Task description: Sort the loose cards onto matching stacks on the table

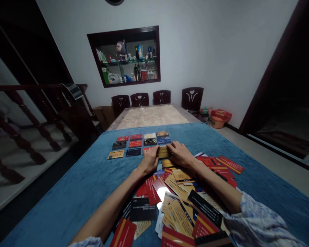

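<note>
A gold card (163,153), perhaps topping a small stack, lies between my two hands at the near right end of the card rows. My left hand (149,161) is closed with its fingertips on the card's left edge. On the opposite edge rest the fingers of my right hand (181,155). Partly covered by my left hand is a red card (147,150). Just below sits another gold card (168,163). Under and between my forearms spreads a loose heap of red, gold and black cards (179,212).
Small stacks of cards, such as a black stack (119,145) and a blue stack (164,140), form rows on the blue cloth (90,178). More red cards (230,164) lie right of my right arm. Dark chairs (192,97) stand around the table's far end.
</note>
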{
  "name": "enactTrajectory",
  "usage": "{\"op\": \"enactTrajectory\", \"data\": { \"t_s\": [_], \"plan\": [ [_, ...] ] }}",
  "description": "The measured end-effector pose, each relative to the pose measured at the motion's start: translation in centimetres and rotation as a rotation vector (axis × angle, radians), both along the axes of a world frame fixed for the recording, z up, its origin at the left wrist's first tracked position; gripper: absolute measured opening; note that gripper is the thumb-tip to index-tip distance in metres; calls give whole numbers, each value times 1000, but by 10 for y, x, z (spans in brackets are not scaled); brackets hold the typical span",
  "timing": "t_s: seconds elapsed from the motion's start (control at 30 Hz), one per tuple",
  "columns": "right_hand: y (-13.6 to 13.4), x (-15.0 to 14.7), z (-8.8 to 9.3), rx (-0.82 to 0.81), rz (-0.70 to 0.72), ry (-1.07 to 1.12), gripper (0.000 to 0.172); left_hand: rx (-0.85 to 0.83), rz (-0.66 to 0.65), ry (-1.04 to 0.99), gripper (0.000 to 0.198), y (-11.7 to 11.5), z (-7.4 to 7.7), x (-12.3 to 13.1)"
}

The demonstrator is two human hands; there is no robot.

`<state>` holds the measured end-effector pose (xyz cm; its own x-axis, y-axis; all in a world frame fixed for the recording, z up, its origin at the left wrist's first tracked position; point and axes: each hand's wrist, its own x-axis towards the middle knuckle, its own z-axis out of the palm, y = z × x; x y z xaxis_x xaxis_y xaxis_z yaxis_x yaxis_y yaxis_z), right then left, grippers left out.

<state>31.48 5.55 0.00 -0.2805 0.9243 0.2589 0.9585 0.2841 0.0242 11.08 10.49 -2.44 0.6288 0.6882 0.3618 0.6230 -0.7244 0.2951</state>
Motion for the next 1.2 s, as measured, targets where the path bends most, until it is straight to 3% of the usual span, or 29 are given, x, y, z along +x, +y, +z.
{"op": "enactTrajectory", "data": {
  "t_s": [0.4,0.63,0.83,1.2],
  "plan": [
    [3,3,7,-14,16,-57,40,18,27,94,54,-1,8,5],
    [18,12,27,-43,39,-95,47,27,70,207,51,8,35,9],
    [42,20,40,-94,41,-111,49,93,59,242,46,27,53,15],
    [87,30,59,-154,13,-162,36,129,79,353,35,74,65,38]
  ]
}}
